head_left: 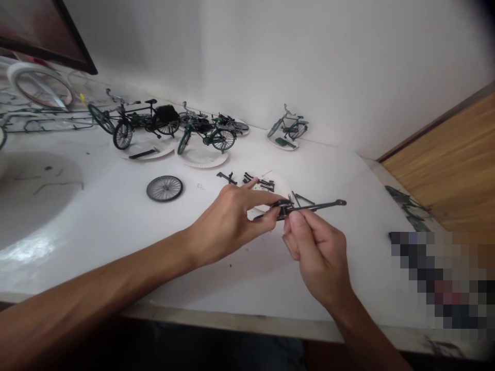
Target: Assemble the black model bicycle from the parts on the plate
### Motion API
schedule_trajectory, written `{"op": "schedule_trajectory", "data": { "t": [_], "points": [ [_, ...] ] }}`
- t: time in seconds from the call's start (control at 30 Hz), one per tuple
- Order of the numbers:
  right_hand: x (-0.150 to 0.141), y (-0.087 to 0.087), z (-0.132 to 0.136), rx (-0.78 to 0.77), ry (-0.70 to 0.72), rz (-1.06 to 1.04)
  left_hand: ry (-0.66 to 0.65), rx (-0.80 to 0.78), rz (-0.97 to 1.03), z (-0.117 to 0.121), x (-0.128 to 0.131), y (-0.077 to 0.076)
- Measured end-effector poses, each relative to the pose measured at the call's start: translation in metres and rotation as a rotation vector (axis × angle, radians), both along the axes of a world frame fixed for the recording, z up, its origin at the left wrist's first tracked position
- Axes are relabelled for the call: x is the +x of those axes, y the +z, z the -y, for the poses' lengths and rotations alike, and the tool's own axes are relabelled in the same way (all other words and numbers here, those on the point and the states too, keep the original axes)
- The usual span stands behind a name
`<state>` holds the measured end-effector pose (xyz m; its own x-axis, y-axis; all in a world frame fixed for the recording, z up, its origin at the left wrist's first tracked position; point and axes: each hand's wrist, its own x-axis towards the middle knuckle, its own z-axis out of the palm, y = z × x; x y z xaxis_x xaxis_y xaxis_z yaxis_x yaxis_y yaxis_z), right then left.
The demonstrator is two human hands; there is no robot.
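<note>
My left hand and my right hand meet above the white table. Between them is a thin black model bicycle frame part whose long rod sticks out to the right. The left thumb and forefinger pinch its left end. The right hand's fingers are curled and pinch the same piece from below. Just behind the hands, several small black parts lie on a white paper plate. A loose spoked wheel lies flat to the left.
Three assembled miniature bicycles stand on paper plates along the white wall. A monitor corner and wire parts are at far left. A wooden panel rises at right, with dark parts beside it.
</note>
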<state>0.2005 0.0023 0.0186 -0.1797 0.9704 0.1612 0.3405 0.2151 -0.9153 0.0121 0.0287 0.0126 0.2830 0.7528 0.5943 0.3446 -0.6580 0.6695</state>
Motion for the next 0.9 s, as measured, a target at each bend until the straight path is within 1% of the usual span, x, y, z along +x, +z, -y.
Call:
{"op": "schedule_trajectory", "data": {
  "t": [0.07,0.13,0.23,0.33,0.4,0.47,0.5,0.63,0.7,0.8,0.9],
  "points": [
    [0.001,-0.001,0.000,0.018,0.006,0.028,-0.002,0.018,0.001,-0.001,0.000,-0.001],
    [0.001,-0.003,0.000,-0.020,0.015,-0.023,-0.001,0.019,0.018,-0.001,0.000,-0.001],
    [0.001,-0.005,0.000,-0.052,0.023,-0.101,-0.036,-0.037,0.052,-0.001,0.001,0.002],
    [0.001,-0.004,0.000,-0.042,0.023,-0.102,-0.108,-0.121,0.058,0.000,0.000,0.005],
    [0.002,-0.003,0.000,-0.032,0.024,-0.100,-0.127,-0.131,0.053,-0.001,0.000,0.005],
    [0.002,-0.002,-0.001,-0.037,0.031,-0.116,-0.101,-0.095,0.045,-0.002,0.000,0.003],
    [0.002,-0.001,-0.001,-0.064,0.044,-0.141,-0.083,-0.064,0.038,-0.002,0.000,0.001],
    [0.002,0.002,-0.003,-0.292,0.162,-0.340,-0.015,0.036,-0.015,-0.004,0.000,-0.002],
    [0.003,0.003,-0.005,-0.366,0.219,-0.421,-0.001,0.043,-0.038,-0.004,0.000,-0.001],
    [0.008,0.003,-0.009,-0.396,0.275,-0.440,0.001,0.029,-0.057,-0.004,-0.002,0.000],
    [0.013,0.003,-0.011,-0.346,0.304,-0.353,-0.021,0.042,-0.062,-0.005,-0.003,0.000]
  ]
}}
